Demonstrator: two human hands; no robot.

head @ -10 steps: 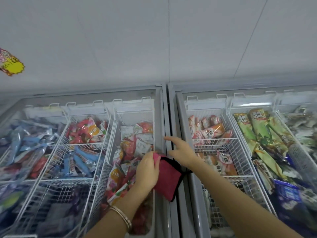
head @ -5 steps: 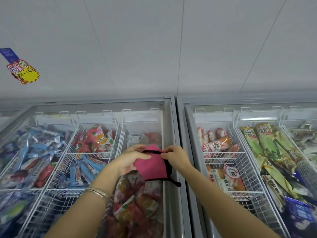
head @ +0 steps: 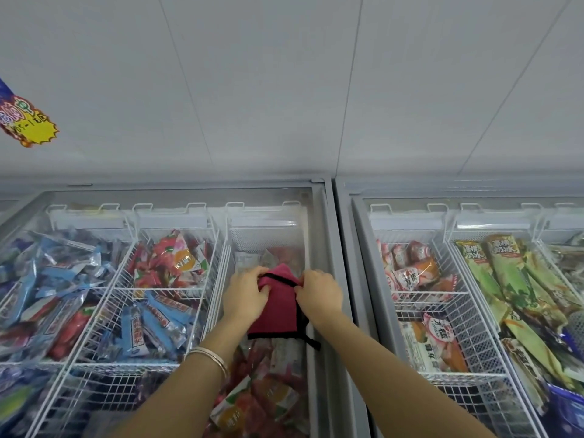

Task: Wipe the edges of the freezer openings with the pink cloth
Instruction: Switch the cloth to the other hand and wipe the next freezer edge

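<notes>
White panelled wall [head: 284, 90] fills the top half of my view, with a bright yellow-and-red starburst price sticker [head: 28, 124] at its far left. Below it I see two grey chest freezers side by side: the left freezer [head: 319, 216] and the right freezer [head: 357, 235], their rims meeting in a grey divider strip just right of my hands. White wire baskets [head: 177, 289] inside hold wrapped ice creams: blue packs on the left, red-and-orange ones in the middle, green ones on the far right.

My left hand [head: 246, 295] and right hand [head: 320, 292] both pinch the top edge of the folded pink cloth with black trim [head: 275, 314], fingers curled closed on it, one at each upper corner. It hangs over the rightmost basket of the left freezer, close beside that freezer's right-hand rim; I cannot tell whether it touches the rim. A thin metal bangle [head: 211, 358] sits on my left wrist.
</notes>
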